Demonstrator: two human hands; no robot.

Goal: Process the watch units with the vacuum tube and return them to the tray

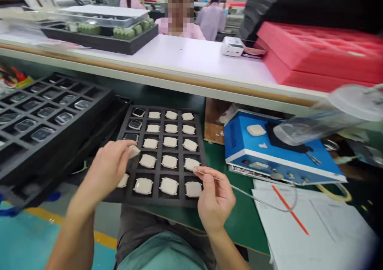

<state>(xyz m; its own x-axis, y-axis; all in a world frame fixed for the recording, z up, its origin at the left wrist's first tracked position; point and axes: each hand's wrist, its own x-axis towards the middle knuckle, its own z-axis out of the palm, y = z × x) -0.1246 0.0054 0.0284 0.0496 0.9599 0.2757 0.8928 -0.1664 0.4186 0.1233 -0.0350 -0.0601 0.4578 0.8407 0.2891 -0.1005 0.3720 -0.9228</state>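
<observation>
My left hand (109, 168) pinches a cream, rounded-square piece like a watch case (135, 152) over the left column of a black foam tray (182, 202). The tray's pockets hold several similar cream pieces (169, 162); dark-faced ones (135, 124) sit at its far left. My right hand (214, 198) is closed on the end of a thin clear tube (260, 200), at the tray's right edge. The tube's tip lies close to a cream piece (191, 164); whether they touch, I cannot tell. Its other end runs toward the front of a blue box (248, 150).
Another black tray (18, 150) with glassy square parts stands at left. A clear plastic cup (317, 120) lies tilted on the blue box, near white papers (323, 230). Above, a white shelf (191, 56) carries red foam trays (317, 58). A person (179, 26) sits opposite.
</observation>
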